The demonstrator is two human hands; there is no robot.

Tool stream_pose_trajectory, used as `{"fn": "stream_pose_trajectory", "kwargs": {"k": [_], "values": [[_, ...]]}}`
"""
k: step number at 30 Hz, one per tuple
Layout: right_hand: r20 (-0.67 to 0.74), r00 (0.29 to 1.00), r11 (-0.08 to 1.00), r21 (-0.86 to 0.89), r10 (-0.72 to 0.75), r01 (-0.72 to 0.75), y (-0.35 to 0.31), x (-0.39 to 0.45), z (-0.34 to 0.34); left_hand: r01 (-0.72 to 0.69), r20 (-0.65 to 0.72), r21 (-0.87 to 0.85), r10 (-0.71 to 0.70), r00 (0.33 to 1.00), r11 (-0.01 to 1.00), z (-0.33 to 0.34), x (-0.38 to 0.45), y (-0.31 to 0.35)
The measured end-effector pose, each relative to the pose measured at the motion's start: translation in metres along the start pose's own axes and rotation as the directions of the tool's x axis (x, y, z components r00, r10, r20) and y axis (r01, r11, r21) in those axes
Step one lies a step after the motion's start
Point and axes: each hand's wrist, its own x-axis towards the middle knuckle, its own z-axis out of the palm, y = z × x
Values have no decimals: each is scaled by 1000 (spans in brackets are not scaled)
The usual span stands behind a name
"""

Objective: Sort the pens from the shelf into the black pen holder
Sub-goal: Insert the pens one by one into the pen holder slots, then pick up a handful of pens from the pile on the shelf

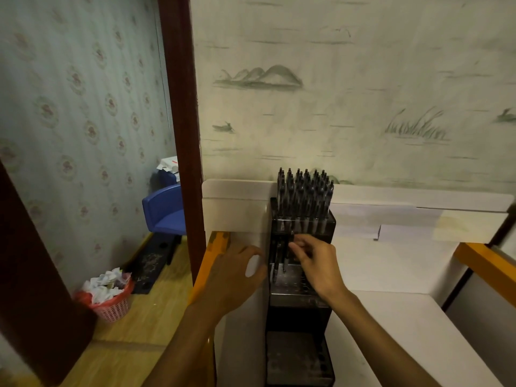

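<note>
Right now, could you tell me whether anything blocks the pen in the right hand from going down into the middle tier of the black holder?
Nothing visible does. The right hand pinches a pen directly over the middle tier, beside pens already standing there.
</note>
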Motion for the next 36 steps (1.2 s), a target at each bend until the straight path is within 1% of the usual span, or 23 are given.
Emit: {"fn": "stream_pose_trajectory", "kwargs": {"k": [4, 9, 11, 13, 17, 22, 25, 30, 33, 36], "values": [[14, 1000, 996, -94, -9, 10, 2, 1, 4, -5, -3, -2, 5, 1000, 1000, -1, -1, 1], [90, 994, 980, -191, 69, -50, 7, -7, 12, -9, -16, -22, 9, 1000, 1000, 0, -5, 2], [97, 991, 975, -211, 91, -69, 6, -9, 12, -2, 7, -41, 2, 1000, 999, 2, -4, 2], [96, 991, 966, -247, 97, -71, 4, -11, 8, -5, 66, -63, 9, 998, 998, 3, -3, 3], [54, 992, 943, -319, 113, -90, 4, -19, -14, -31, 122, -99, 43, 992, 995, 8, 3, 14], [-30, 984, 915, -364, 177, -175, 13, -44, -64, -90, 185, -160, 119, 975, 983, 29, 10, 51], [-67, 981, 886, -421, 185, -196, 21, -69, -104, -140, 217, -123, 164, 962, 982, 50, 11, 86], [-100, 979, 805, -558, 177, -203, 38, -114, -180, -215, 233, -189, 257, 938, 958, 89, 5, 160], [-128, 972, 783, -576, 198, -235, 54, -142, -229, -241, 254, -209, 291, 922, 948, 119, -5, 210], [-115, 969, 748, -617, 219, -243, 69, -172, -282, -259, 281, -221, 315, 906, 940, 152, -16, 262]]}}
